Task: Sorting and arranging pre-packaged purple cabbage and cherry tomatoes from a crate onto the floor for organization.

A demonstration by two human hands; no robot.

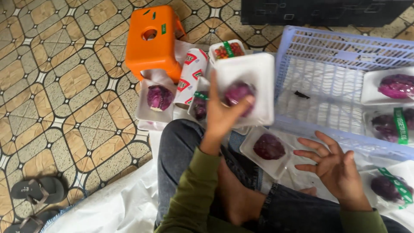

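My left hand (222, 114) holds up a white foam tray (258, 69) with a purple cabbage piece (238, 92) on it, thumb pressed against the cabbage. My right hand (334, 166) hovers open, fingers spread, just right of another white tray with a purple cabbage piece (268, 146) that rests on my lap. I sit cross-legged in dark jeans and green sleeves.
A lilac plastic crate (327, 47) at right holds wrapped cabbage trays (394, 86). More wrapped cabbage (390, 187) lies at lower right. An orange stool (152, 41), a roll of film (189, 75), a tray of small tomatoes (227, 49) and an unwrapped cabbage tray (158, 98) lie ahead. Sandals (36, 190) sit on the tiled floor.
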